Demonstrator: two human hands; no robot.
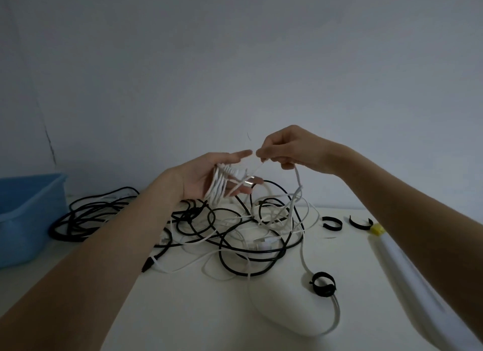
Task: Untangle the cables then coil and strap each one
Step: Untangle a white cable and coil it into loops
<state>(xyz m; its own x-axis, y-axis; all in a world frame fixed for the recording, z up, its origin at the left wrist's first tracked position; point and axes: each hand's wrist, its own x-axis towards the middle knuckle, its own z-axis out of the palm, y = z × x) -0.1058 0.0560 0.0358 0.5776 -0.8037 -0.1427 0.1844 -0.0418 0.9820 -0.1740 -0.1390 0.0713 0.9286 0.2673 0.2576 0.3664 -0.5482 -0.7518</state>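
My left hand (209, 175) carried white cable (222, 186) loops on straight fingers; my right hand (285, 148), just right, pinched its strand.

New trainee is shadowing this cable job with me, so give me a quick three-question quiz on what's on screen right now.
1. True or false: the left hand has white cable looped round its fingers.
2. What does the right hand pinch?
3. Where is the blue bin? A) far left B) far right

Key: 1 true. 2 the white cable's free run. 3 A.
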